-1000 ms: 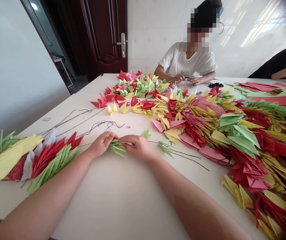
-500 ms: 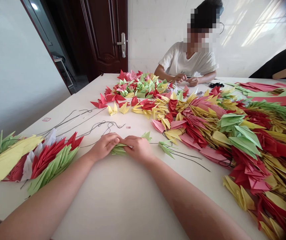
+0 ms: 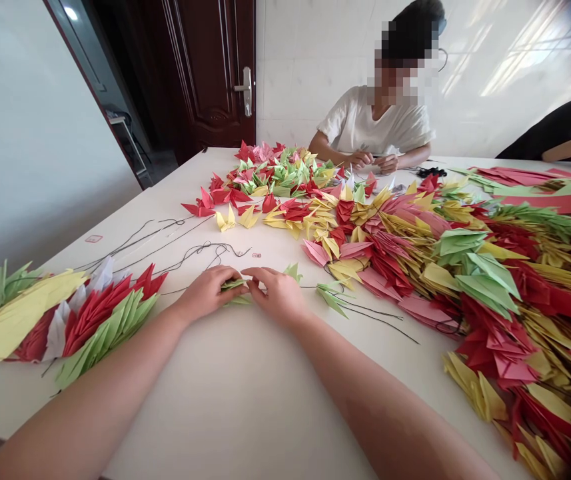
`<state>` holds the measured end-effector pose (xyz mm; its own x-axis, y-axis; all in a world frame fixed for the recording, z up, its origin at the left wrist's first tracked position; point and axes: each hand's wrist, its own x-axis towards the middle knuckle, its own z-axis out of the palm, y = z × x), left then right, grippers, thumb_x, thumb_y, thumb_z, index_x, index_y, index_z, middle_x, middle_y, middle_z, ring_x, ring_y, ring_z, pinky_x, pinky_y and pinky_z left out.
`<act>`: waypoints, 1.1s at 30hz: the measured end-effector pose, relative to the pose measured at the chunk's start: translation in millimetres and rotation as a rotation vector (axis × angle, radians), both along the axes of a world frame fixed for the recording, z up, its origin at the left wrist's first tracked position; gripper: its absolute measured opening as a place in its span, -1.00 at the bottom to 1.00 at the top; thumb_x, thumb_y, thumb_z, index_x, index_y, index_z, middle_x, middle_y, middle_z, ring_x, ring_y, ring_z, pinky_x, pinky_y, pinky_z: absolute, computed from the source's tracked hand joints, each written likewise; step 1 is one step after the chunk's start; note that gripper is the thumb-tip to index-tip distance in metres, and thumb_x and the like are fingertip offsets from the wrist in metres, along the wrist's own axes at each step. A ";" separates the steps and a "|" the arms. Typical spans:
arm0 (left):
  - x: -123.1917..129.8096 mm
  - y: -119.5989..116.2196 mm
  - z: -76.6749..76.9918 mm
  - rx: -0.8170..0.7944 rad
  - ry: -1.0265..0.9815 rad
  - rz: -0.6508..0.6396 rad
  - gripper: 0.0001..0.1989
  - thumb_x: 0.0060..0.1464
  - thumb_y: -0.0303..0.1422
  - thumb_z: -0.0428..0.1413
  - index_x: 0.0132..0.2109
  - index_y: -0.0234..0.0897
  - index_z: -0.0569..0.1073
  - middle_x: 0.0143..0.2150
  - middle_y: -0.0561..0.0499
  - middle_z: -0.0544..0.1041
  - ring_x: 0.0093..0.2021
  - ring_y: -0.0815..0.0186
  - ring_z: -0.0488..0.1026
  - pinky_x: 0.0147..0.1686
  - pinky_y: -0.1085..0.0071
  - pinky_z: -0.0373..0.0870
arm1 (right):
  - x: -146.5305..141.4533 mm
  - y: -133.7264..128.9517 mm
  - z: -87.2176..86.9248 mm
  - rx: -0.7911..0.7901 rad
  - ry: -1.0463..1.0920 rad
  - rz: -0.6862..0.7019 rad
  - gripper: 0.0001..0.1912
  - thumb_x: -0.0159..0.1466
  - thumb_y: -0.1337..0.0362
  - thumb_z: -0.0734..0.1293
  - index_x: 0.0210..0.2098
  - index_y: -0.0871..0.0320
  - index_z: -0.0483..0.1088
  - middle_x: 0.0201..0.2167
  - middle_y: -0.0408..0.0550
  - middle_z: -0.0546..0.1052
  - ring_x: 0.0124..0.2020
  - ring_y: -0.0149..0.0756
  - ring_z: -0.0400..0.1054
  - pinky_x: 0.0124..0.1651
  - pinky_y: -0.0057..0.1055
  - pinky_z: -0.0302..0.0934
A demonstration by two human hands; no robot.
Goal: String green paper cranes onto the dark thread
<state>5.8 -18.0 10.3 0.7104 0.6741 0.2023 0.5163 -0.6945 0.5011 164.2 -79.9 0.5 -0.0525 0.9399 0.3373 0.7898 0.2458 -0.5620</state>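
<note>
My left hand (image 3: 214, 292) is closed around green folded paper cranes (image 3: 234, 284), whose edges show between its thumb and fingers. Just beside it, my right hand (image 3: 279, 297) has thumb and fingertips bent together at the cranes' end; what they pinch is too small to make out. A dark cord emerges on both sides of the hands. Right of my right hand, a small green paper piece (image 3: 293, 271) and another green crane (image 3: 332, 298) lie along the cord.
Strung red, white, green and yellow cranes (image 3: 100, 313) lie at left. A large heap of strung cranes (image 3: 415, 267) covers the right side, loose ones (image 3: 285, 170) farther back. Loose black cords (image 3: 205, 252) lie behind my hands. Across the table, a person (image 3: 375, 127) works with both hands.
My left thumb and fingers have parted a little, showing more green paper between them. My right fingertips have drawn slightly back from the left hand.
</note>
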 end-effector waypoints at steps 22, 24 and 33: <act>-13.3 22.8 -11.4 0.268 0.095 0.355 -0.69 0.04 -0.10 -0.09 -0.40 -0.24 0.36 -0.37 -0.02 0.46 -0.28 0.20 0.35 -0.26 0.33 0.24 | 14.9 9.8 -2.4 0.234 0.218 -0.575 -0.67 0.08 0.25 0.18 -0.13 0.08 0.20 0.01 0.04 0.18 0.09 -0.08 -0.03 0.07 -0.04 -0.14; -14.4 24.1 -12.1 0.280 0.098 0.380 -0.70 0.05 -0.12 -0.09 -0.40 -0.23 0.36 -0.37 -0.02 0.46 -0.27 0.20 0.35 -0.26 0.33 0.24 | 14.2 10.5 -3.4 0.213 0.215 -0.589 -0.66 0.07 0.26 0.18 -0.13 0.09 0.20 0.03 0.04 0.15 0.11 -0.05 -0.09 0.08 -0.03 -0.16; -14.3 26.6 -14.8 0.238 0.067 0.385 -0.74 0.05 -0.18 -0.10 -0.38 -0.24 0.37 -0.35 -0.03 0.46 -0.25 0.19 0.34 -0.21 0.31 0.23 | 21.6 17.8 -8.2 0.083 0.383 -0.633 -0.66 -0.05 0.39 0.17 -0.23 0.12 0.25 -0.14 0.07 0.22 -0.01 -0.06 0.05 -0.01 -0.08 0.01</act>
